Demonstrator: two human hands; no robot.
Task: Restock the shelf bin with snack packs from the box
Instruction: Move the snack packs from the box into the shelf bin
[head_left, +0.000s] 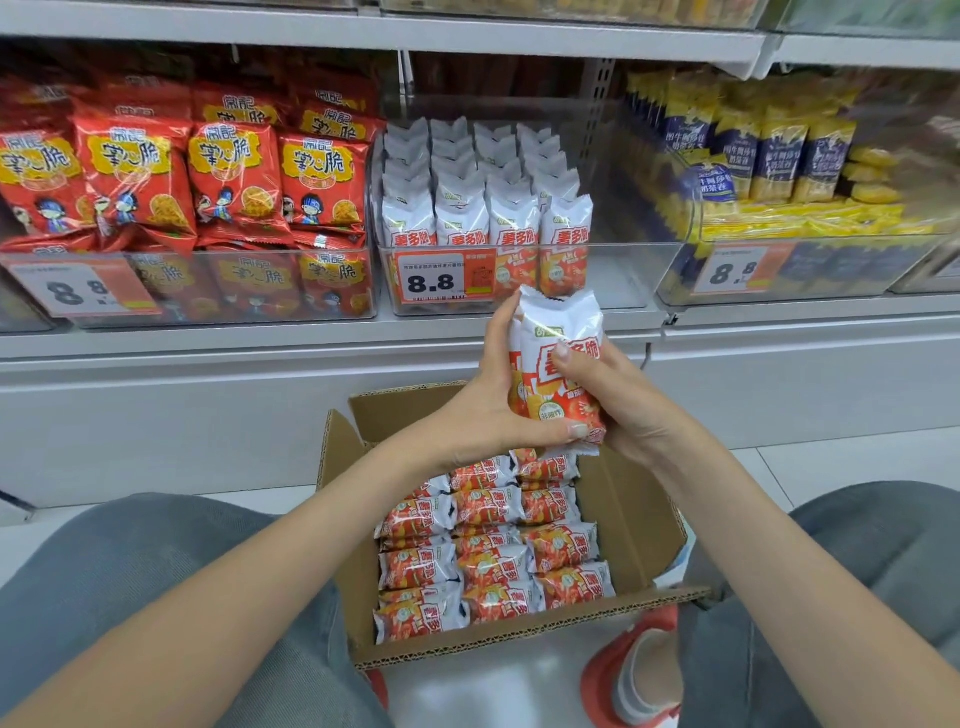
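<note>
Head view: both hands hold white-and-orange snack packs upright above the open cardboard box, just in front of the shelf edge. The left hand wraps the packs from the left, thumb under the lower end; the right hand closes on them from the right, thumb across the printed front. So each grip is closed around the packs. More packs lie in rows in the box. Farther off, the clear shelf bin holds upright packs on its left side, with its right side bare.
</note>
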